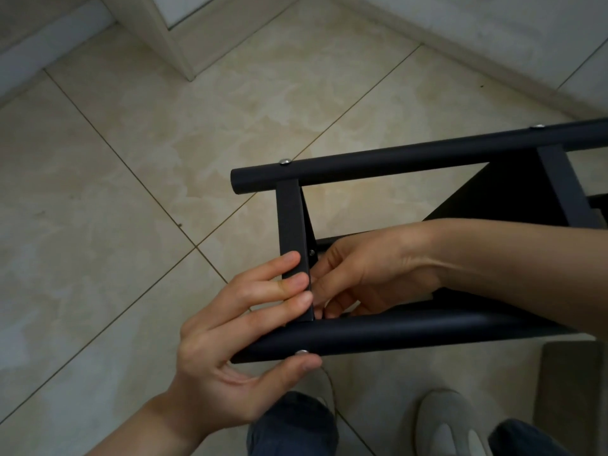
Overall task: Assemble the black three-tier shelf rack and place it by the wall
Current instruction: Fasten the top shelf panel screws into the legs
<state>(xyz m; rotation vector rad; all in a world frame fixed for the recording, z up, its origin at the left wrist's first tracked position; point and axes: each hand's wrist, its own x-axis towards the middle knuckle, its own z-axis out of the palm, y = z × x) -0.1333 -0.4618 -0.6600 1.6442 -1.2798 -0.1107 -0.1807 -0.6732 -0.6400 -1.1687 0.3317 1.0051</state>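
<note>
Over the tiled floor [131,192], the black shelf rack [394,161] lies on its side, unfinished. The grip of the left hand [237,334] clamps the crossbar [291,218] and near tube [411,330]; the grip of the right hand [371,268] curls behind the crossbar, contents hidden. Likely fastening this joint; next, the screw [301,352] needs tightening square

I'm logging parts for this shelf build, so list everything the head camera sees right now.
shelf rack: one, black, lying sideways, right.
round tubes: two, black, along the rack.
crossbar: one, black, between the tubes.
screw heads: three, silver, on the tubes.
floor tiles: beige, throughout.
baseboard: pale, top.
shoe: one, pale grey, bottom right.
jeans: blue, bottom edge.
left hand: fingers on the crossbar, thumb on the near tube.
right hand: inside the frame, fingers curled by the crossbar; any held part hidden.
</note>
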